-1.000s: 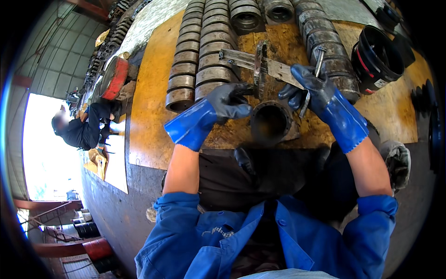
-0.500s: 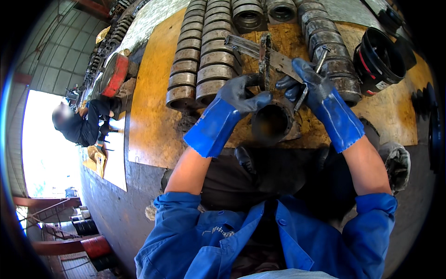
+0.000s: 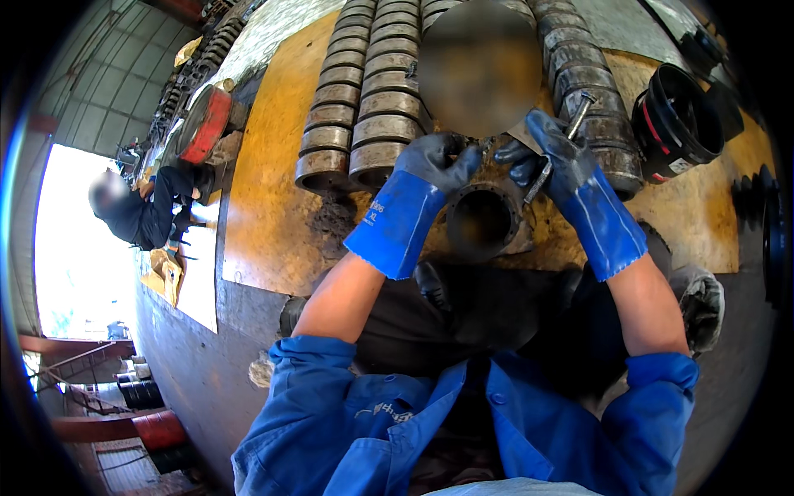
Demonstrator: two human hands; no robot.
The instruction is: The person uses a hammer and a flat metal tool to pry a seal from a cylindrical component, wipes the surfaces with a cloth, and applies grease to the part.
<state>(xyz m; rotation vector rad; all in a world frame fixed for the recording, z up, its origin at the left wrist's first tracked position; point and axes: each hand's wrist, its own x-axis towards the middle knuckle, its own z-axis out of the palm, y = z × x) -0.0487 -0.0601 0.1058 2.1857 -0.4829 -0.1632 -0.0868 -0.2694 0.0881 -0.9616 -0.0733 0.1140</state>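
Observation:
My left hand [image 3: 434, 165], in a blue and black rubber glove, is closed at the lower edge of a round metal part [image 3: 480, 74]. That part is heavily blurred, so its face cannot be made out. My right hand [image 3: 558, 153], gloved alike, grips a slim metal rod [image 3: 580, 112] with a wider end, slanting through the fingers. A flat metal blade [image 3: 521, 132] also sticks out of this hand toward the blurred part. Below both hands, a short open cylinder [image 3: 481, 219] with a flanged rim stands on the board.
Rows of steel rings [image 3: 331, 116] lie on the yellowish board [image 3: 256, 207], with another dark row [image 3: 583, 74] at right. A black bucket [image 3: 678, 124] stands at far right. Another person [image 3: 145, 202] sits at left near a red-rimmed drum [image 3: 204, 132].
The round metal part, seen edge-on before, now appears as a broad blurred disc. The blade's far end is hidden behind it. My left hand has shifted slightly right; my right hand has barely moved.

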